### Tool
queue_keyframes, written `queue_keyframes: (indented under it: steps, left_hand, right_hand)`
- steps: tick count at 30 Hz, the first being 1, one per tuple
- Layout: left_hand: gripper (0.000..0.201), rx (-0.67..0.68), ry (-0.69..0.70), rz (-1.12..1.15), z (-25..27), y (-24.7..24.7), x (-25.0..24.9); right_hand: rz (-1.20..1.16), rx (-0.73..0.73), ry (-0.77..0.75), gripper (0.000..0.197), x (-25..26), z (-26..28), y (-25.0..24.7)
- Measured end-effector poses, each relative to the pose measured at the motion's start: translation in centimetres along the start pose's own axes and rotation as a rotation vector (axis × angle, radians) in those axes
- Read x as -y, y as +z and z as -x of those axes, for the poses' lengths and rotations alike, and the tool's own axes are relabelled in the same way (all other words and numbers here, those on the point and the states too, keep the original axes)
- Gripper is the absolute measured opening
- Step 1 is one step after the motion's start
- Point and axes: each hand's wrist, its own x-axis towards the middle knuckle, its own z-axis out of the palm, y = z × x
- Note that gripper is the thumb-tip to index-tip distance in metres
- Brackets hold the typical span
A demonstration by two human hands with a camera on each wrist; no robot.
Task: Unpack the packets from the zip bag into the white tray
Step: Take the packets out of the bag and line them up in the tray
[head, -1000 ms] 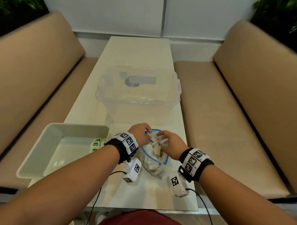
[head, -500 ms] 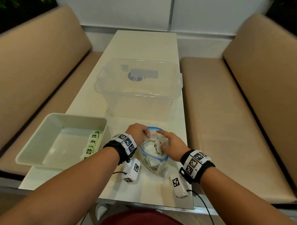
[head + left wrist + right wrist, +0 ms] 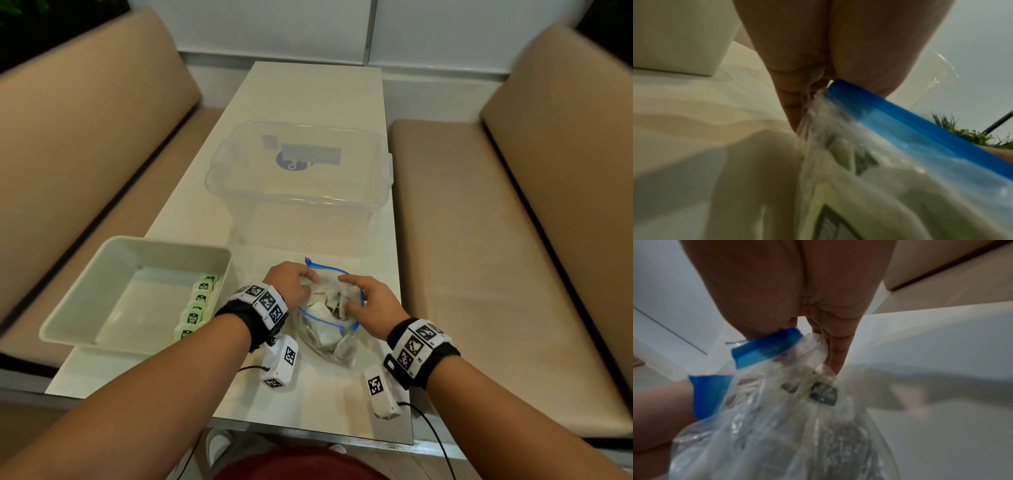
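A clear zip bag [image 3: 325, 334] with a blue zip strip lies on the table near me, its mouth open and pale packets [image 3: 322, 301] inside. My left hand [image 3: 291, 284] grips the left edge of the bag's mouth [image 3: 869, 104]. My right hand [image 3: 368, 301] grips the right edge [image 3: 764, 350], thumb inside the opening. Both hands spread the mouth apart. The white tray [image 3: 85, 294] stands to the left, with a row of several green-labelled packets [image 3: 198, 308] along its right wall.
A large clear plastic tub [image 3: 298, 181] stands behind the bag at mid-table. Tan bench seats [image 3: 479, 240] run along both sides of the narrow white table [image 3: 308, 96]. Cables trail from my wrist units off the near edge.
The hands have pulled the bag's mouth wider, so the blue zip rim forms a larger loop. The head view has shifted right and down a little.
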Motion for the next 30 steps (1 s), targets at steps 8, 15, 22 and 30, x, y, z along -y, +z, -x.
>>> queue_keyframes:
  steps: [8, 15, 22, 30]
  left_hand:
    - [0.036, -0.056, 0.035, -0.257, 0.8, 0.7, -1.2]
    - [0.016, -0.042, 0.021, -0.234, 1.1, 0.4, -2.0]
    - [0.010, -0.091, 0.175, 0.013, 1.8, -2.8, -2.0]
    - [0.013, -0.108, 0.188, 0.249, 2.0, -2.6, -2.7]
  right_hand:
    - [-0.002, -0.006, -0.006, 0.049, -0.2, 0.1, 0.2]
    - [0.001, -0.019, -0.029, 0.042, 0.2, 0.3, -0.2]
    - [0.009, -0.027, -0.083, 0.044, 1.5, 0.2, -1.0]
    - [-0.112, -0.152, -0.166, 0.007, 2.5, -0.1, -1.7]
